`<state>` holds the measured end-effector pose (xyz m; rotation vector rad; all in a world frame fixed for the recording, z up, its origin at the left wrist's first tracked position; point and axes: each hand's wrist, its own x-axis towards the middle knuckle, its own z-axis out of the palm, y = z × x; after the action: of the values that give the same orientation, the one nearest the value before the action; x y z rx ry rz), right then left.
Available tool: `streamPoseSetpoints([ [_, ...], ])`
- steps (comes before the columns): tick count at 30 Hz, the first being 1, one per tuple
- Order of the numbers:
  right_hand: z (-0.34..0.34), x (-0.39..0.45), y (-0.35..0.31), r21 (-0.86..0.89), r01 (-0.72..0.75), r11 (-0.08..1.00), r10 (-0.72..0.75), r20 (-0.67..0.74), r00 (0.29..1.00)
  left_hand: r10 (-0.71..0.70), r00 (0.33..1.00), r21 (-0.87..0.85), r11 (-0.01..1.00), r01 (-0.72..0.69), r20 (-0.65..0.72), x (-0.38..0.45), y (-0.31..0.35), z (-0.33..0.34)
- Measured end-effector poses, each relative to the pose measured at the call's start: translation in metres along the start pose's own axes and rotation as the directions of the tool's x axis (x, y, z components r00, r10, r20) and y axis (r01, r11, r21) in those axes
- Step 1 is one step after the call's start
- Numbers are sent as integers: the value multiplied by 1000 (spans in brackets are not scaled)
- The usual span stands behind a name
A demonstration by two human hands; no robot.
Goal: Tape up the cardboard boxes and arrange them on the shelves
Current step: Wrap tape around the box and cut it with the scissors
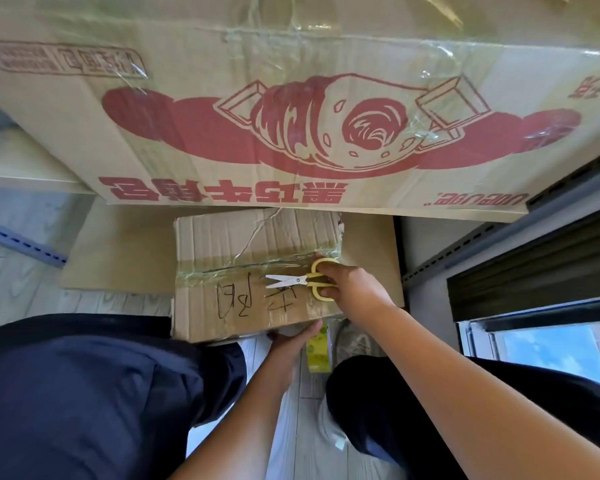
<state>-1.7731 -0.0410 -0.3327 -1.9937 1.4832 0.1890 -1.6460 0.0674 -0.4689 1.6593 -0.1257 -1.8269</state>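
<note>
The small box point(253, 275) sits on the floor at centre frame, between the person's knees, with a band of clear tape point(243, 266) across its top seam. The right hand point(352, 289) has its grip closed through the yellow handles of the scissors point(303, 280), whose blades are slightly parted and point toward 9 o'clock over the box top. The left hand point(291, 341) holds the box's near edge at 6 o'clock; its fingers go under the box, so how tight that grip is I cannot tell. A yellow tape roll point(317, 348) hangs just beside it at 5 o'clock. A big box point(291, 126) with a red croissant print fills 12 o'clock.

The step looks like trimming the tape. To do it well, keep the box steady, pull the tape taut, cut close to the box edge, then press the loose end flat.
</note>
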Motion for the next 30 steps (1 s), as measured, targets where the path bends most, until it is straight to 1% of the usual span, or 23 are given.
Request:
streamPoseSetpoints([
  [2,0,1,0,11,-9,1000,9,-7,1000,40,996,-133,991,-30,79,-12,8,5],
  [5,-3,1,-2,20,-23,1000,23,-2,1000,64,991,-292,956,-26,122,-13,8,7],
  [9,-12,0,-11,6,-59,998,59,42,997,56,986,-348,937,1,154,-27,17,8],
  [13,-32,2,-29,-47,-76,996,79,65,995,2,985,-305,951,52,173,-56,28,1],
  [17,-56,-12,-53,-53,-133,990,137,86,987,-77,989,-205,974,101,126,-108,58,-18],
  [19,-61,-20,-61,-40,-214,976,216,49,975,-153,983,-108,981,163,99,-130,80,-25],
  [20,-59,-24,-64,-5,-261,965,261,20,965,-197,974,-31,979,201,109,-142,92,-25],
  [23,-48,-44,-73,202,-368,908,389,-74,918,-321,945,178,935,307,60,-168,124,-20],
  [24,-43,-53,-74,225,-380,897,418,-151,896,-333,943,221,921,320,26,-170,130,-16],
  [25,-39,-62,-75,212,-368,905,415,-256,873,-339,941,265,907,326,3,-173,137,-12],
  [26,-37,-69,-77,199,-326,924,379,-366,850,-344,939,325,886,330,-14,-177,143,-4],
  [27,-37,-71,-79,216,-250,944,323,-449,833,-337,941,385,863,326,-42,-176,148,3],
  [28,-37,-70,-80,236,-158,959,257,-484,836,-328,942,421,846,326,-69,-174,151,9],
  [29,-35,-65,-80,221,-90,971,187,-472,862,-300,950,461,834,303,-81,-180,156,18],
  [30,-32,-58,-77,184,-57,981,132,-428,894,-254,965,482,839,252,-63,-184,160,28],
])
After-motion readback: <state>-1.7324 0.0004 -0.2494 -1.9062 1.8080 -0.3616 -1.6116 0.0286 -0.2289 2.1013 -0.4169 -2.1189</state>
